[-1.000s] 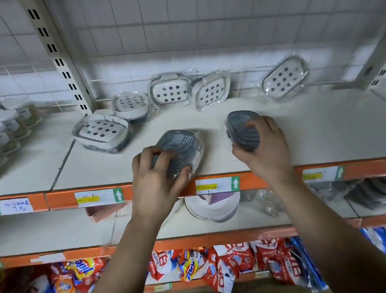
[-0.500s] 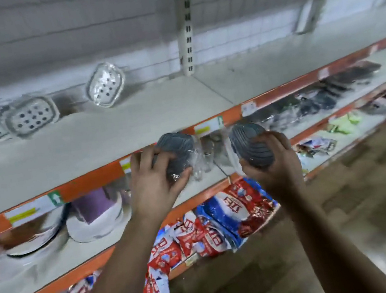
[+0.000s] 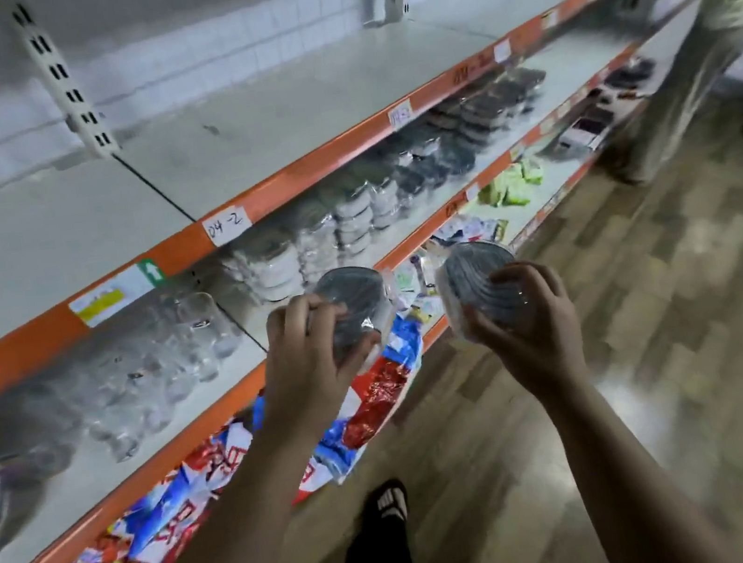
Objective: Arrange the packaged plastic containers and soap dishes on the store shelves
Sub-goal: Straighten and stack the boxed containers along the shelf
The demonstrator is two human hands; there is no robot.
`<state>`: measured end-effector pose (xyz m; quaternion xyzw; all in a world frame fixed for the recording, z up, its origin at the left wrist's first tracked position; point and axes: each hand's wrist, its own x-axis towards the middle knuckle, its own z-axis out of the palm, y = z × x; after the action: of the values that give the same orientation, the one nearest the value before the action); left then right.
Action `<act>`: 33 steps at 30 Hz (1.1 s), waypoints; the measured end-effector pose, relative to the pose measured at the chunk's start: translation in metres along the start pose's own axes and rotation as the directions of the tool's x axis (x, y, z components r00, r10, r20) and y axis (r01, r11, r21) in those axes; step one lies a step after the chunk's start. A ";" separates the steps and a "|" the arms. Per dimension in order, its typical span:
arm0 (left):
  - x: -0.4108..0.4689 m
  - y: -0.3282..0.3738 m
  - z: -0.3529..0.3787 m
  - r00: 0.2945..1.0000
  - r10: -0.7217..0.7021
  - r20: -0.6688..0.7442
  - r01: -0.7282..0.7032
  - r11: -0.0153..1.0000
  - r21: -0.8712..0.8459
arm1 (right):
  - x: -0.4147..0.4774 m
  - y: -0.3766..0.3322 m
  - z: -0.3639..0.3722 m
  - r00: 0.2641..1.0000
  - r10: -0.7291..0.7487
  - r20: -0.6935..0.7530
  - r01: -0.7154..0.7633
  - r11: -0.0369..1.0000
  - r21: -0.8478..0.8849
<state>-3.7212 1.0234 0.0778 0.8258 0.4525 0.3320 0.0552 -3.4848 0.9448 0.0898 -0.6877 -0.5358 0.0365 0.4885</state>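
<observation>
Left hand (image 3: 309, 360): it is gripping a grey soap dish (image 3: 355, 301) sealed in clear film, with fingers and thumb curling round the near end of the pack.

Right hand (image 3: 530, 328): it is gripping a second grey soap dish (image 3: 483, 282), likewise film-wrapped, with the fingers curling round its lower rim.

Both dishes are being held in the air, below and to the right of the handwritten "04-2" label (image 3: 227, 224). They are hanging in front of the shelving and touching no shelf. They are sitting side by side, apart from each other, ribbed faces tilting toward the camera.

The label is sticking to the orange front edge of the upper shelf (image 3: 282, 114), a white board running behind and above it.

Directly below the label, the middle shelf (image 3: 96, 470) is carrying the stock. Clear glasses (image 3: 165, 355) are standing down and left of the label. White packaged containers (image 3: 349, 221) are standing in stacks to its lower right. Darker packaged containers (image 3: 479, 115) are continuing the row farther right of it.

Colourful packets (image 3: 189, 498) are lying on the lowest level, well below the label.

A foot in a black sandal (image 3: 389, 504) is standing on the wood-patterned floor (image 3: 663, 331), far below the label.
</observation>
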 end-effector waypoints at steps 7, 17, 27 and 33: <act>0.097 0.023 0.097 0.999 -0.015 0.038 0.018 0.998 -0.067 | 0.101 0.092 -0.001 0.998 0.008 0.069 -0.003 0.997 -0.076; 0.242 0.056 0.212 0.993 -0.049 0.111 0.055 0.997 -0.050 | 0.240 0.193 0.003 0.982 0.028 0.188 -0.012 0.996 -0.086; 0.311 0.110 0.337 0.958 -0.272 0.094 0.261 0.958 0.121 | 0.353 0.328 -0.020 0.925 -0.031 0.380 0.045 0.999 -0.027; 0.343 0.155 0.415 0.871 -0.491 0.010 0.481 0.857 0.183 | 0.420 0.421 -0.033 0.844 -0.116 0.524 0.111 0.993 0.041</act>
<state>-3.2358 1.2884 -0.0111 0.6955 0.6718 0.2429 0.0772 -2.9931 1.2699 0.0060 -0.6165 -0.6882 0.1966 0.3280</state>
